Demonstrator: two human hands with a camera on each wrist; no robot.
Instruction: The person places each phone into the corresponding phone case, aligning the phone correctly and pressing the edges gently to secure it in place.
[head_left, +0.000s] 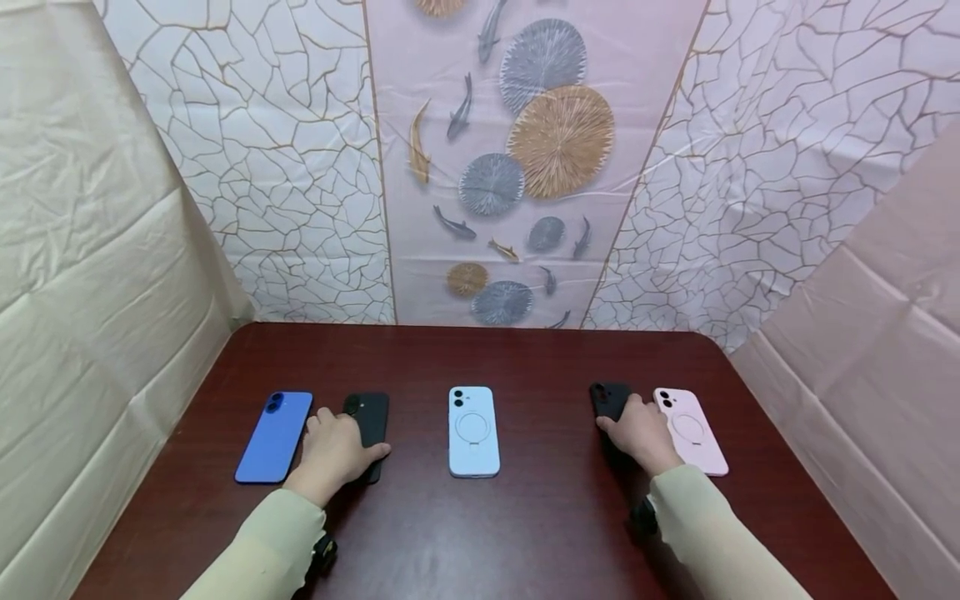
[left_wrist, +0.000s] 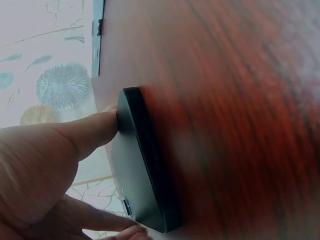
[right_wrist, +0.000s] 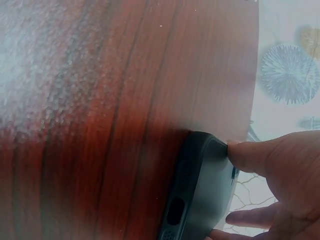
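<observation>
In the head view my left hand (head_left: 333, 446) lies over a dark phone (head_left: 372, 412) on the left half of the table, holding it across its width. The left wrist view has the thumb at one edge of this phone (left_wrist: 135, 167) and the fingertips by the opposite edge. My right hand (head_left: 643, 432) grips a black phone (head_left: 609, 398) on the right side, thumb on its left edge. In the right wrist view that phone (right_wrist: 212, 185) sits between thumb and fingers; its lower part is cut off by the frame.
A blue phone (head_left: 275, 437) lies left of my left hand. Near the middle is a light blue phone (head_left: 474, 454) with a ring on its back, and a pink phone (head_left: 693, 442) lies beside my right hand. Patterned cloth (head_left: 315, 167) hangs behind the brown table (head_left: 525, 358).
</observation>
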